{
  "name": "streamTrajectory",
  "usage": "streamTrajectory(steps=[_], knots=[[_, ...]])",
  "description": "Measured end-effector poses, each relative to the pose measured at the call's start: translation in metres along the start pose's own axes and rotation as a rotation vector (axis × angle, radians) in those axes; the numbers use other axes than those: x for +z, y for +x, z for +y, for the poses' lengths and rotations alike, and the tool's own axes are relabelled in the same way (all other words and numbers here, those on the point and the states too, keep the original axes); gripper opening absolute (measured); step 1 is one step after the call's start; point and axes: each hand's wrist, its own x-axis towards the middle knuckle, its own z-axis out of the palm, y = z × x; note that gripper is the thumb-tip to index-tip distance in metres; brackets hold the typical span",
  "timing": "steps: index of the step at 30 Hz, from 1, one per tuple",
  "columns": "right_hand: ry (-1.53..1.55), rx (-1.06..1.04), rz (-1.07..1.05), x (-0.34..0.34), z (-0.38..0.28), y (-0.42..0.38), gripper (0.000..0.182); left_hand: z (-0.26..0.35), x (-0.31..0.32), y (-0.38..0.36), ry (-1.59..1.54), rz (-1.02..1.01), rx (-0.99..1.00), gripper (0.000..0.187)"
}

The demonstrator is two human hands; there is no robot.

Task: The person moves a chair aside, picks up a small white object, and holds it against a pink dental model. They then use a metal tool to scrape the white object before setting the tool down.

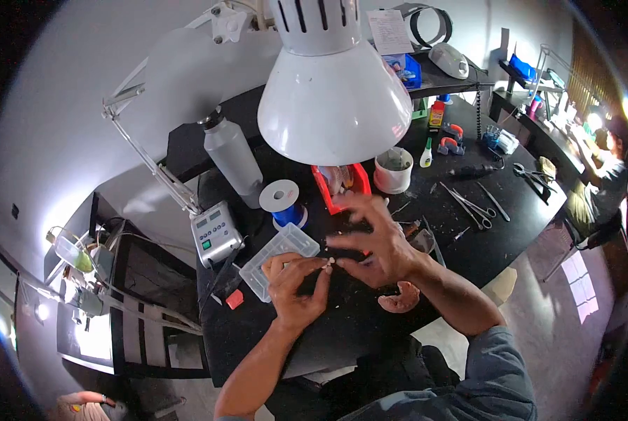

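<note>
My left hand is closed in a pinch over the black table, thumb and forefinger on a small white tooth-like piece. Beside it, my right hand has its fingers spread and slightly blurred by motion, its thumb tip close to that piece. Under my right wrist lies a pinkish dental-arch model. A clear plastic compartment box sits just behind my left hand. The red bin with items inside stands beyond my right fingers.
A white lamp shade hangs over the table. Around it stand a blue wire spool, a grey bottle, a control box and a white pot. Scissors and pliers lie right; another person sits farther off.
</note>
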Motion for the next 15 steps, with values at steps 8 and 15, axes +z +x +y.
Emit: streamTrajectory(steps=[8, 15], knots=[[-0.171, 0.108, 0.384, -0.001, 0.012, 0.001, 0.107, -0.001, 0.005, -0.003, 0.021, 0.042, -0.018, 0.021], [-0.198, 0.082, 0.401, 0.004, 0.021, -0.003, 0.109, -0.003, 0.003, -0.003, 0.026, 0.033, -0.029, 0.020]])
